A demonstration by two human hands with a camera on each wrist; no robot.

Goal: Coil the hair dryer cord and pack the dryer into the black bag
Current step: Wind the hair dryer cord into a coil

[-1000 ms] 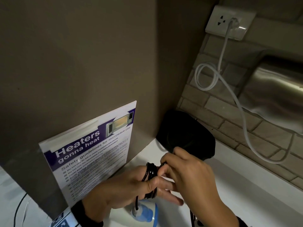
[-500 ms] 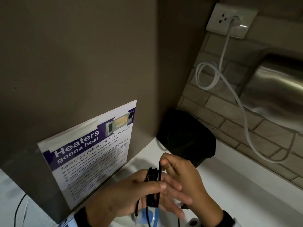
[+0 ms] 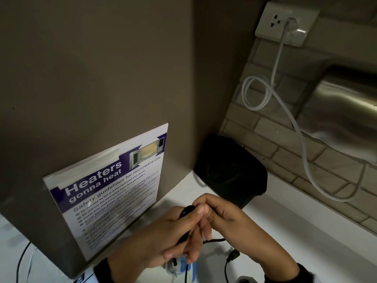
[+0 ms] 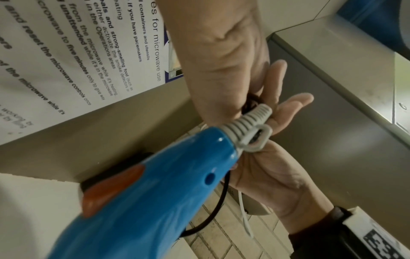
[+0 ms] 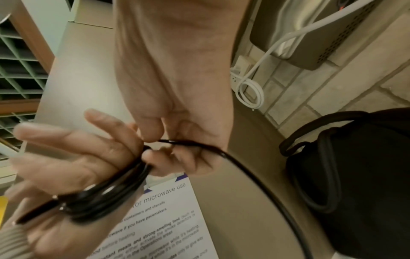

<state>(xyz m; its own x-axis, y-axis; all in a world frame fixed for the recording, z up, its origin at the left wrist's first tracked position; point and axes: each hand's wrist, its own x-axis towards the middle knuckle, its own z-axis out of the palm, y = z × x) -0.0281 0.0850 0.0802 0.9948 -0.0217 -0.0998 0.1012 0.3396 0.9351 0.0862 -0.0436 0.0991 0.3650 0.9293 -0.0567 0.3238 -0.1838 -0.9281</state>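
Black cord is wound in several loops around my left hand, whose thumb presses the coil. My right hand pinches the free cord between thumb and forefinger at the coil's top. The blue hair dryer hangs just under the hands, its grey strain relief against my left hand; only its handle end shows in the head view. The slack cord ends in a plug lying on the counter. The black bag stands behind the hands in the corner.
A microwave-safety poster hangs on the brown cabinet side to the left. On the tiled wall a socket feeds a looped white cable beside a steel wall unit. The white counter runs off to the right.
My right hand swung down past the coil and back up to its top, laying more cord around my left hand. The plug has come into view on the counter.
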